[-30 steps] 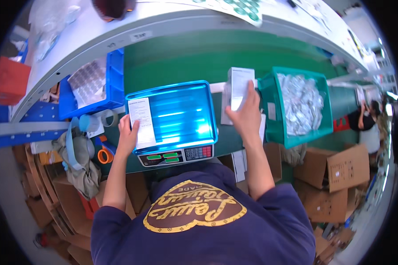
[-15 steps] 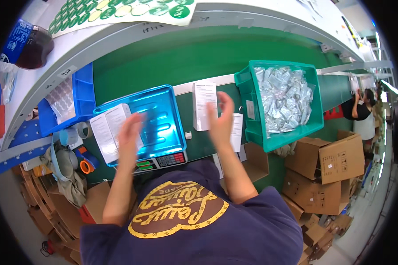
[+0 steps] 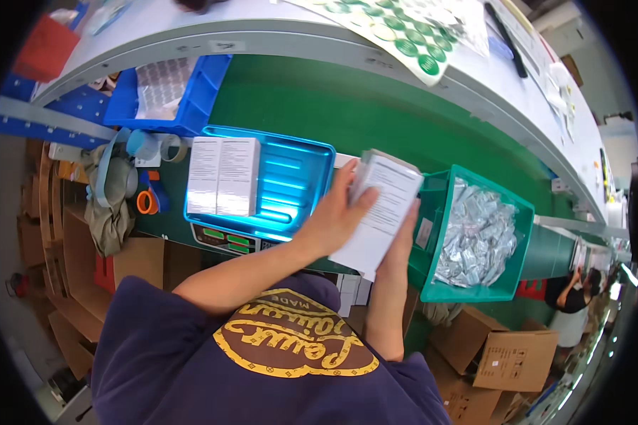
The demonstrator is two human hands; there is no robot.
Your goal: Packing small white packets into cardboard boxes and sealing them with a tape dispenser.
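A stack of white printed leaflets (image 3: 384, 205) is held up, tilted, between my two hands, to the right of a shiny blue tray (image 3: 306, 152). My left hand (image 3: 338, 216) grips its left side, with the thumb lying over the top sheet. At the right edge is my right hand (image 3: 404, 241), its fingers partly hidden by the stack. Two similar leaflet stacks (image 3: 223, 177) lie side by side in the left half of the tray. The tray sits on a weighing scale (image 3: 230, 241), whose green displays and part of the keypad show at the near side.
On the right stands a green bin (image 3: 443, 234) of small clear-wrapped packets. A blue bin (image 3: 209, 88), tape rolls (image 3: 147, 202) and a cloth are at left. A white shelf (image 3: 276, 35) crosses above the bench. Cardboard boxes (image 3: 514, 361) stand lower right; a person (image 3: 574, 301) is farther off.
Both hands, empty and apart before, have closed on the leaflet stack that stood right of the tray and lifted it. The tray's two stacks now lie straight. The view has turned.
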